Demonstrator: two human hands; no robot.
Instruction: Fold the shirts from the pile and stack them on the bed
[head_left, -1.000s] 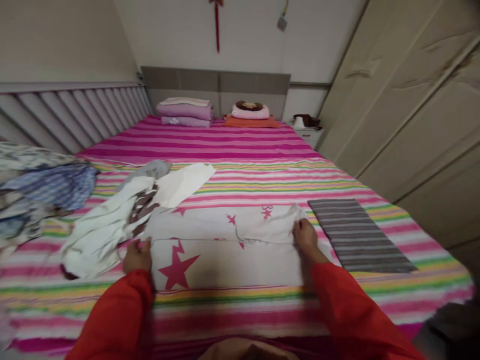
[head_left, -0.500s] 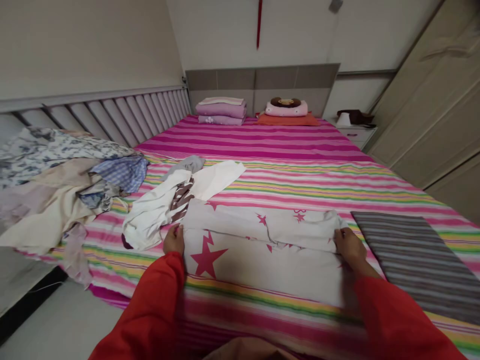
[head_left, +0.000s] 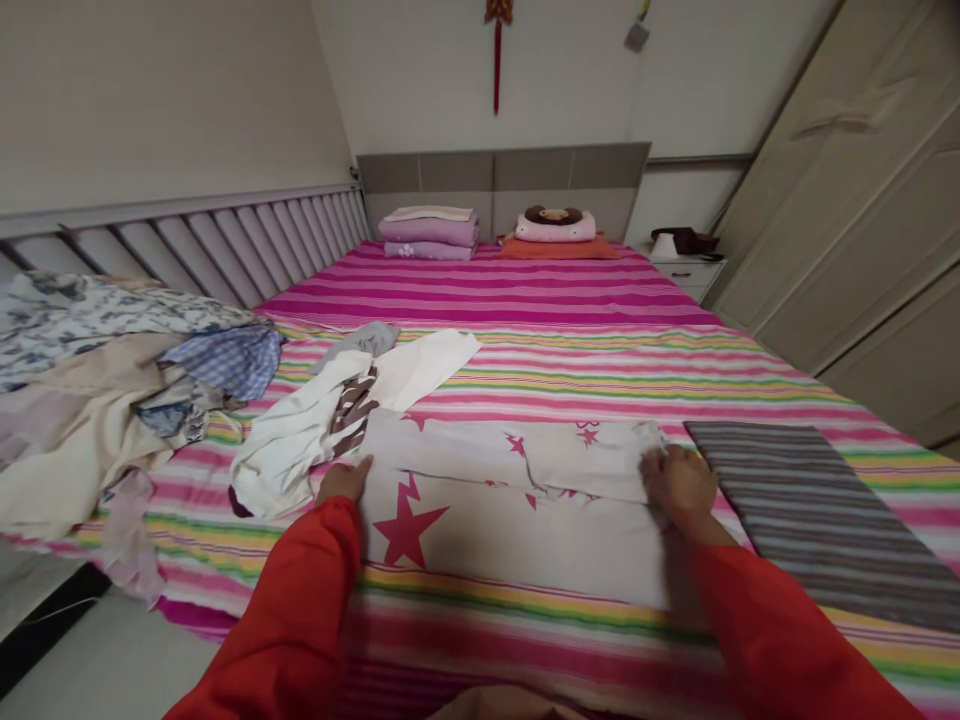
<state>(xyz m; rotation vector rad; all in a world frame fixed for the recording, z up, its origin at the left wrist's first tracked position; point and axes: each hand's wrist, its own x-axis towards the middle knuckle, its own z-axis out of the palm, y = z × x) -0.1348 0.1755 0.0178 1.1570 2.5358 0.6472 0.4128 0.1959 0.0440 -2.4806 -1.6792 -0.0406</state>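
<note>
A pale cloth with pink stars (head_left: pixel 480 540) lies before me, its far part folded over into a band toward me. My left hand (head_left: pixel 345 482) is at the left end of this fold, fingers closed on the cloth's edge. At the opposite end, my right hand (head_left: pixel 681 485) grips the bunched corner of the fold, its fingertips partly hidden. Just beyond my left hand lies a crumpled white garment with brown stripes (head_left: pixel 292 425). A flat grey-striped folded cloth (head_left: pixel 810 510) rests to the right of my right hand.
A heap of loose clothes (head_left: pixel 112 370) covers the bed's left side, by a white rail (head_left: pixel 217 245). Folded purple bedding (head_left: pixel 431 232) and a pink and orange stack (head_left: pixel 559 235) stand at the headboard (head_left: pixel 457 170). A wardrobe (head_left: pixel 847 200) stands right.
My right hand has shifted slightly and closed further around the fold's right corner. My left hand stays at the left edge. The whole view has tilted up and shifted a little.
</note>
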